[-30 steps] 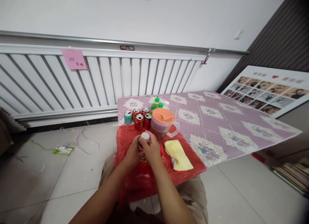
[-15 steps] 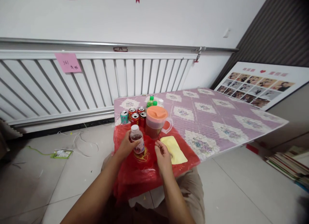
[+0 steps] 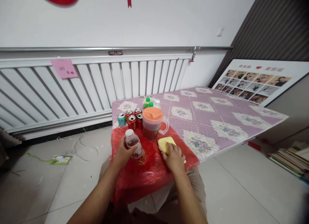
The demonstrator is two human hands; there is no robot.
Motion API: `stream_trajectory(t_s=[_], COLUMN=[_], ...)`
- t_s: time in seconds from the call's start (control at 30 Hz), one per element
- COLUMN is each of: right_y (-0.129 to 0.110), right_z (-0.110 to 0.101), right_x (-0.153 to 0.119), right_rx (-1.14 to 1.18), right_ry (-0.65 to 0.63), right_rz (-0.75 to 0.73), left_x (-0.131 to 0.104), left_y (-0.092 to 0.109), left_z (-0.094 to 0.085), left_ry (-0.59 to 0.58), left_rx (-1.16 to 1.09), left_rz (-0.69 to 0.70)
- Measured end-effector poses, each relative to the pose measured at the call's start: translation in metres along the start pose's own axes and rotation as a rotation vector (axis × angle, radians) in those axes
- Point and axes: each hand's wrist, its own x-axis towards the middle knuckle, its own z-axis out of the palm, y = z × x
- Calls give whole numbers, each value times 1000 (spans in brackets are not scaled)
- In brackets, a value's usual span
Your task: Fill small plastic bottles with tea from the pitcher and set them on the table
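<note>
My left hand [image 3: 123, 153] is wrapped round a clear plastic bottle [image 3: 133, 141] with a white cap and a printed label. The bottle stands nearly upright over a red plastic sheet [image 3: 135, 182] with a gold heart print. To its right, my right hand [image 3: 174, 155] has its fingers curled over a yellow cloth [image 3: 166, 142], partly hiding it. Just beyond both hands is a clear pitcher [image 3: 151, 129] with an orange lid and brownish liquid inside.
Several opened drink cans [image 3: 132, 121] stand left of the pitcher, and green-capped bottles [image 3: 147, 102] behind it. A floral purple tablecloth [image 3: 205, 121] covers the table. A white radiator [image 3: 96, 85] lines the wall. A power strip [image 3: 60, 160] with cables lies on the floor.
My right hand has moved right and come down onto the yellow cloth, taking hold of it. The bottle in my left hand is slightly nearer to me. The camera view has shifted a little.
</note>
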Motion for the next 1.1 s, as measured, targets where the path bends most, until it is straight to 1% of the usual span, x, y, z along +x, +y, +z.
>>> stream_trajectory(t_s=[0.1,0.2,0.27,0.37,0.43,0.5,0.57,0.63,0.7,0.73,0.8,0.87,0.93,1.0,1.1], right_y=[7,20,31,40,35,19,-6,-35,-62,-72,-86,-90,-89,-84,-78], right_z=[1,-3,-11,-27,-36,-41,-39,-31,-21,-17,-10,-6,-2,2,7], right_x=[3,11,16,18,12,0,-16,-32,-45,-49,-54,-53,-51,-48,-44], right_rx=[-14,43,104,172,215,316,479,612,659,683,750,848,937,973,918], right_ry=[-12,20,71,192,259,264,190,89,-12,-50,-125,-190,-247,-297,-318], right_rz=[2,-8,-6,33,71,99,90,37,-61,-109,-141,-95,-26,16,20], left_x=[-3,-5,-6,-7,-7,-9,-11,-16,-22,-25,-30,-34,-37,-37,-35], left_y=[-2,-1,1,7,11,16,24,34,46,53,64,72,75,74,65], left_z=[3,5,6,7,7,8,11,14,17,17,14,7,0,-4,-4], left_ry=[-36,-10,1,-18,-23,-35,-61,-91,-124,-135,-144,-137,-134,-133,-134], left_rx=[-54,-89,-99,-105,-103,-95,-89,-100,-142,-166,-187,-172,-156,-151,-141], left_rz=[-53,-60,-67,-88,-81,-66,-56,-49,-33,-24,-19,-25,-27,-26,-43])
